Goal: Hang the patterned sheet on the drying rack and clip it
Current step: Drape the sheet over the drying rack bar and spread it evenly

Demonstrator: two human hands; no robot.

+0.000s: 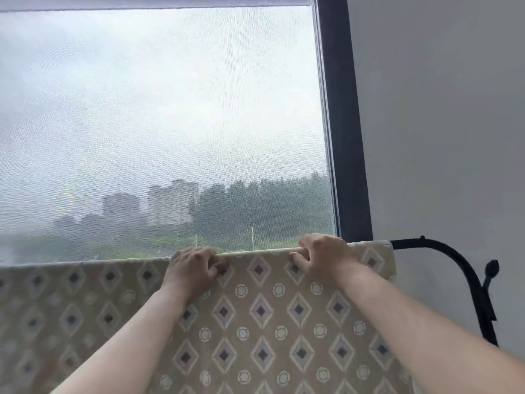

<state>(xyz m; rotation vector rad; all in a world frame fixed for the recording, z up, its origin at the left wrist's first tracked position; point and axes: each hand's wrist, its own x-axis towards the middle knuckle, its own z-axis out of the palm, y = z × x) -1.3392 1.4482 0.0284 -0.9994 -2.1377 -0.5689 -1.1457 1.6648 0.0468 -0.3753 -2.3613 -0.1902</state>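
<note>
Your left hand (196, 270) is on the top edge of the patterned sheet (261, 311), with its fingers curled in tight and pinching the cloth right at the fold. Something small and dark shows at your fingertips, but it is too blurry to tell if it is a clip or just a part of the pattern. Your right hand (322, 257) is a little way off to the right on the same top edge. Its fingers are hooked over the top and its thumb (297, 258) is pressed on the front, so it grips the cloth too. Both your arms reach up across the front of the sheet. The sheet hangs down flat in front of you, with diamonds and little rings all over it. Its top edge runs in a long line and goes off the left side of the view. The bar under the fold is hidden by the cloth. On the right the sheet stops just past your right hand, and its side edge drops straight down. Right next to that edge the black drying rack (454, 260) pokes out, bends down in a curve and has a small knob (492, 268) on its side. A grey wall (440, 109) is behind the rack. Behind the sheet is a big window (159, 123) with a dark frame (343, 123), and far-off trees and buildings look misty through it.
</note>
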